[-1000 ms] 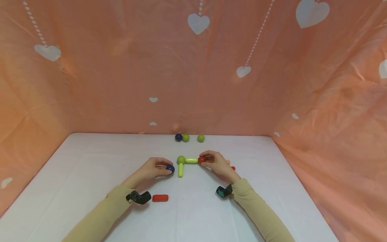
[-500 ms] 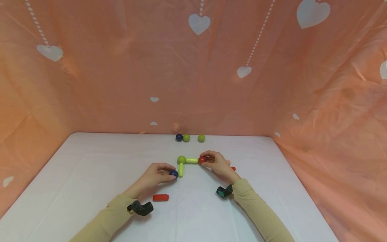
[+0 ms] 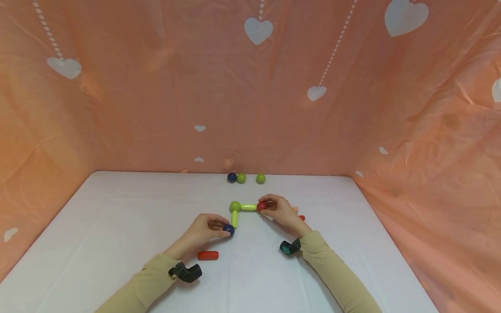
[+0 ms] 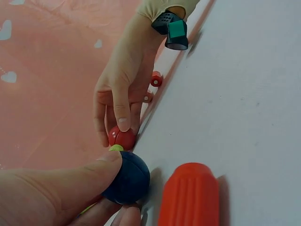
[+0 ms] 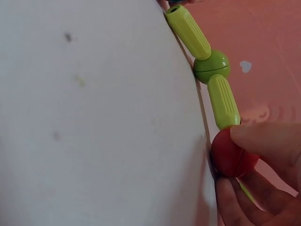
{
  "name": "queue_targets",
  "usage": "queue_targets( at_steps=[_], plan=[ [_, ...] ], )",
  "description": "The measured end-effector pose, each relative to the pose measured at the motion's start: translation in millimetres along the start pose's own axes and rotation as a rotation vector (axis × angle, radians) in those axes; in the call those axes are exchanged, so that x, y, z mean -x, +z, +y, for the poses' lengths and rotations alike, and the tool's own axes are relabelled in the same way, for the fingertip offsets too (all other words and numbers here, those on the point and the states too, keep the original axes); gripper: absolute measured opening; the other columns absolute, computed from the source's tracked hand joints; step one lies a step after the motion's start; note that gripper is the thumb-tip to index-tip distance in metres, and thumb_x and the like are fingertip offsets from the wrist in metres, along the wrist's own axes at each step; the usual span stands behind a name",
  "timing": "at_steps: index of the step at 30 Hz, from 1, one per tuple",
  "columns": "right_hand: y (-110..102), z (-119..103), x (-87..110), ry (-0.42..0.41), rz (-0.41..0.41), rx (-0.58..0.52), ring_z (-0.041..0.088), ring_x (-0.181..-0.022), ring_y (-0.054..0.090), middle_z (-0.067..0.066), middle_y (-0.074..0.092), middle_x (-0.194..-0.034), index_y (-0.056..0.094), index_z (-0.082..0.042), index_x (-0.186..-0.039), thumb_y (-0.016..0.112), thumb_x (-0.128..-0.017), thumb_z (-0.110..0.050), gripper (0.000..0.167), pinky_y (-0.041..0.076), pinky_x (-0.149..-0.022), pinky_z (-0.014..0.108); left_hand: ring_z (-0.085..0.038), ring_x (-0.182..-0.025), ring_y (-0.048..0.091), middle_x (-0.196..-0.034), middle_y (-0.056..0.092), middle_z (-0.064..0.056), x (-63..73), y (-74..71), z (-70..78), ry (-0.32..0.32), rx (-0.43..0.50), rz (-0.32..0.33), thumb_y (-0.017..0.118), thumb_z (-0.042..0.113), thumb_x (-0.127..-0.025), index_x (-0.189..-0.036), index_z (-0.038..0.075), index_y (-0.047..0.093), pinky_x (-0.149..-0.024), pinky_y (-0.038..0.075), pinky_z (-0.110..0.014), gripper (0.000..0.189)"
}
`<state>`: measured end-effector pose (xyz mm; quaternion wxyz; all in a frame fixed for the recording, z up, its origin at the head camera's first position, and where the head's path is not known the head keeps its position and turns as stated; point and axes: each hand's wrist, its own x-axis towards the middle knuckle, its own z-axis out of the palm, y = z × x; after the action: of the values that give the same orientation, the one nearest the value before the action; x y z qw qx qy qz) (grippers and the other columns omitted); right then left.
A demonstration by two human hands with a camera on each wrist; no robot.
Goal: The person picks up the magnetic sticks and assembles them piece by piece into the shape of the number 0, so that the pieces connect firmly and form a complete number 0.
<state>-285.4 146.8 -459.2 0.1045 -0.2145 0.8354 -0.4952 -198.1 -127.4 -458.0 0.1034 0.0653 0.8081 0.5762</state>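
Observation:
My left hand (image 3: 200,231) pinches a dark blue ball (image 3: 229,230) between thumb and fingers, close to the lower end of a yellow-green stick (image 3: 234,220). In the right wrist view, that stick's end (image 5: 175,9) shows a dark round centre, and a narrow gap seems to part it from the ball. The stick joins a green ball (image 3: 235,206), from which a second yellow-green stick (image 5: 224,101) runs to a red ball (image 5: 230,153). My right hand (image 3: 283,212) pinches this red ball by thumb and fingertips. A red stick (image 3: 208,255) lies below my left hand.
Along the table's back edge sit a dark blue ball (image 3: 232,178) and two green balls (image 3: 241,178). Beyond my right hand lie a red piece (image 4: 156,79) and a peach piece (image 4: 147,97), partly hidden. An orange curtain (image 3: 219,87) surrounds the white table (image 3: 129,204).
My left hand has brought the dark blue ball right and toward the near side, from beside the upright stick to its lower end. The right hand keeps its hold on the red ball.

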Motion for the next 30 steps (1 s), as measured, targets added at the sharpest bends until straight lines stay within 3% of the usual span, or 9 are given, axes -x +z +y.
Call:
queue_targets(
  at_steps=[9, 19, 24, 30],
  plan=[
    [-3, -9, -11.6, -0.021, -0.043, 0.019, 0.021, -0.104, 0.061, 0.009, 0.062, -0.116, 0.058, -0.003, -0.122, 0.071, -0.086, -0.007, 0.038, 0.051, -0.090, 0.033, -0.018, -0.091, 0.063, -0.097, 0.068, -0.003, -1.8, 3.0, -4.0, -0.003, -0.002, 0.018, 0.081, 0.011, -0.077, -0.105, 0.004, 0.069, -0.084, 0.053, -0.033, 0.031],
    [7, -37, -40.2, -0.196, -0.138, 0.043, 0.035, -0.109, 0.058, 0.023, 0.060, -0.119, 0.057, 0.006, -0.122, 0.069, -0.087, -0.006, 0.039, 0.048, -0.094, 0.041, -0.016, -0.088, 0.063, -0.096, 0.068, -0.001, -1.5, 3.8, -4.3, 0.006, -0.036, 0.030, 0.081, 0.014, -0.077, -0.104, 0.007, 0.070, -0.082, 0.054, -0.032, 0.030],
    [20, -45, -50.8, -0.237, -0.206, 0.078, 0.031, -0.104, 0.062, 0.021, 0.062, -0.116, 0.059, 0.007, -0.120, 0.069, -0.087, -0.004, 0.036, 0.050, -0.091, 0.034, -0.015, -0.085, 0.063, -0.094, 0.068, -0.001, 0.9, 4.5, -2.3, 0.018, -0.055, 0.042, 0.081, 0.014, -0.076, -0.103, 0.007, 0.071, -0.080, 0.054, -0.032, 0.029],
    [31, -49, -57.5, -0.230, -0.300, 0.138, 0.027, -0.103, 0.062, 0.019, 0.064, -0.114, 0.060, 0.004, -0.120, 0.070, -0.087, -0.005, 0.036, 0.050, -0.090, 0.028, -0.015, -0.083, 0.064, -0.092, 0.068, 0.000, 2.6, 4.7, -2.7, 0.044, -0.086, 0.053, 0.082, 0.015, -0.077, -0.102, 0.008, 0.071, -0.079, 0.054, -0.033, 0.028]
  ],
)
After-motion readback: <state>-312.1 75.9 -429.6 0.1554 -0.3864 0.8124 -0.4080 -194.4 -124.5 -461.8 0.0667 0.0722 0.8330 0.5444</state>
